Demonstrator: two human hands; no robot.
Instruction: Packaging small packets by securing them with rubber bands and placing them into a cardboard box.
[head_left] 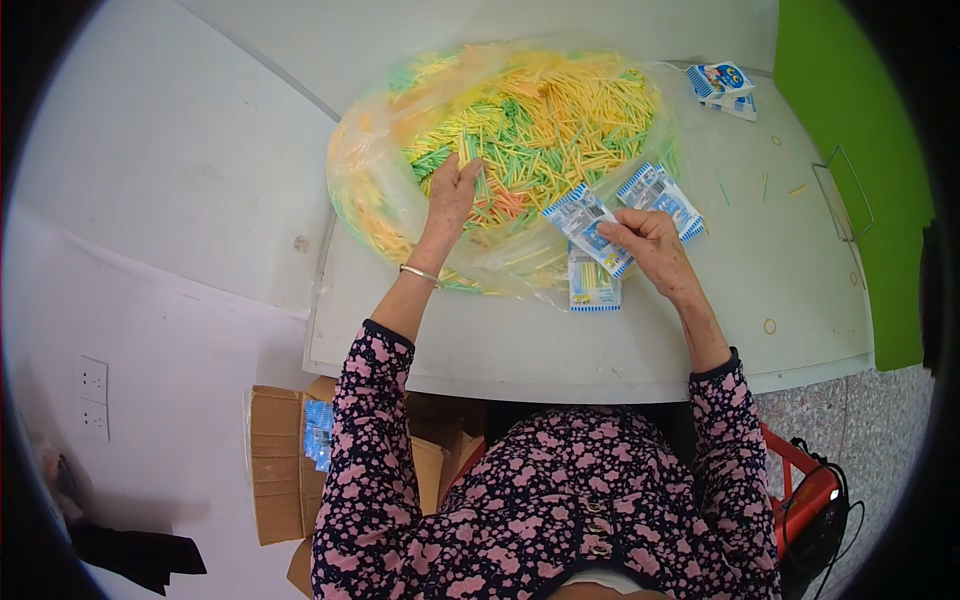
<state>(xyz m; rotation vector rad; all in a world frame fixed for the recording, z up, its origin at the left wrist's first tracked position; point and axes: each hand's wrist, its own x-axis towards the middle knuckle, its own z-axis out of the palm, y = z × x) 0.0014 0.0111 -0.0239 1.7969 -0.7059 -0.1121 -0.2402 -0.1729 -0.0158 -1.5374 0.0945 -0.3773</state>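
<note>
A large clear plastic bag (375, 130) lies open on the white table, filled with thin yellow, green and orange sticks (570, 105). At the left of the heap, my left hand (453, 200) has its fingers pinched together around a few pale green sticks. My right hand (652, 248) grips a small blue-and-white packet (582, 222) between thumb and fingers, just over the bag's near right edge. Under it lies a second packet (594, 290), with sticks showing through its clear window. Another similar packet (660, 190) rests beyond my right fingers.
More blue-and-white packets (724, 82) lie at the table's far right, by a green panel (850, 120) with a wire frame (850, 195). Rubber bands (770, 326) and stray sticks dot the tabletop (700, 345). Below left stands a cardboard box (277, 460) containing blue packets.
</note>
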